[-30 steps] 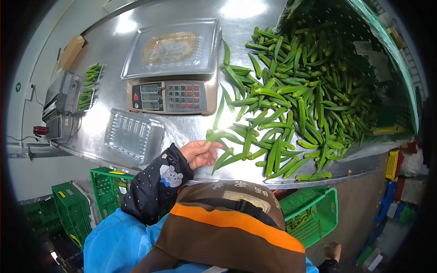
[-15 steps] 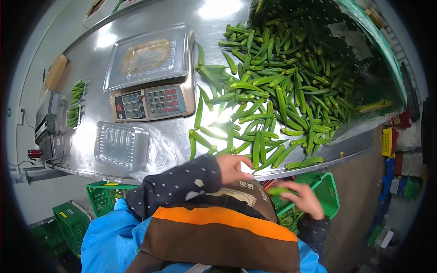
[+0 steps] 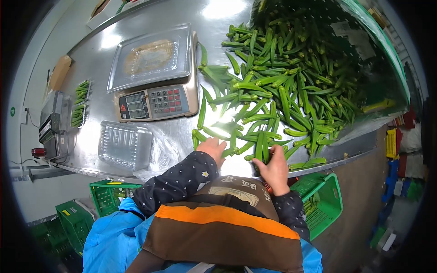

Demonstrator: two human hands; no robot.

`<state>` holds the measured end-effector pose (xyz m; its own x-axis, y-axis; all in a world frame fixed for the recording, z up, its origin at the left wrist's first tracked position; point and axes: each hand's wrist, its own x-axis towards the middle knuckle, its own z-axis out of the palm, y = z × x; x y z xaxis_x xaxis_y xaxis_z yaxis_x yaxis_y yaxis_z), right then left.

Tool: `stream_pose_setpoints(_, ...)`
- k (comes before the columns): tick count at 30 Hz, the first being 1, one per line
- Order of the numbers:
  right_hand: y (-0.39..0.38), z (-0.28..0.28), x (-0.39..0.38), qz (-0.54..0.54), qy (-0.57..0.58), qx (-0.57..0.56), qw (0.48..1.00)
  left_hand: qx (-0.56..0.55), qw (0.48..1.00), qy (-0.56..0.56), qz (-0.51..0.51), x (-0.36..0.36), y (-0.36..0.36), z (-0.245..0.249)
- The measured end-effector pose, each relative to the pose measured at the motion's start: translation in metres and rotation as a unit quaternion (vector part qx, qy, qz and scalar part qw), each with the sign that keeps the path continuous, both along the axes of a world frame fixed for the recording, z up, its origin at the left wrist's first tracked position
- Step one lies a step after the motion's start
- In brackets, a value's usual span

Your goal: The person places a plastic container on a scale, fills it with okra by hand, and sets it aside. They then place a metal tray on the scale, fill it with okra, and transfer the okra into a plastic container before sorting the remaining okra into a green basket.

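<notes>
Green okra pods [image 3: 284, 98] lie in a wide heap on the steel table, spilling toward its front edge. At that edge, my left hand [image 3: 212, 149] rests with its fingers slightly apart, touching or just beside pods at the near left of the heap. My right hand [image 3: 276, 169] reaches over the edge with thumb and fingers spread. Between them are the lower ends of two upright okra pods [image 3: 261, 146]; a firm grip does not show. Below the edge at right hangs or stands a green crate [image 3: 337, 200] with okra inside.
A digital scale [image 3: 168, 102] with a clear tray on its pan stands left of the heap. Clear plastic containers [image 3: 123, 144] and a plastic bag [image 3: 164, 154] lie before it. Packed okra trays [image 3: 80, 102] are farther left. A lined green crate [image 3: 400, 86] lies tipped at right.
My right hand has moved up and left from above the green crate to the table edge; the okra pod it held is gone from it. My left hand has shifted slightly left and forward.
</notes>
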<state>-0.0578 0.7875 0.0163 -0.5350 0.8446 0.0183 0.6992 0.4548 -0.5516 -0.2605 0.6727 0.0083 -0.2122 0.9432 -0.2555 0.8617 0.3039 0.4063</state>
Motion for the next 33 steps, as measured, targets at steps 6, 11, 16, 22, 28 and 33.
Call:
stream_pose_setpoints(6,0.027,-0.027,0.028,-0.107,0.166,-0.272,0.942,0.083,0.993,-0.076,0.031,-0.004,-0.006,-0.008)
stream_pose_setpoints(11,0.058,-0.008,0.025,-0.074,0.149,-0.169,0.971,0.08,0.804,-0.509,0.297,-0.017,0.004,-0.037)
stream_pose_setpoints(16,0.066,0.001,-0.008,0.092,0.053,0.022,0.994,-0.004,0.612,-0.697,0.374,-0.023,0.011,-0.002)
stream_pose_setpoints(22,0.054,0.008,0.02,0.154,0.024,-0.109,0.982,-0.082,0.517,-0.776,0.351,-0.011,0.002,-0.011)
stream_pose_setpoints(28,0.043,0.014,-0.018,0.227,0.083,0.014,0.97,-0.009,0.629,-0.709,0.318,-0.003,0.002,-0.033)
stream_pose_setpoints(33,0.023,-0.006,-0.053,0.366,-0.025,0.063,0.928,0.075,0.586,-0.695,0.41,-0.025,-0.003,-0.032)
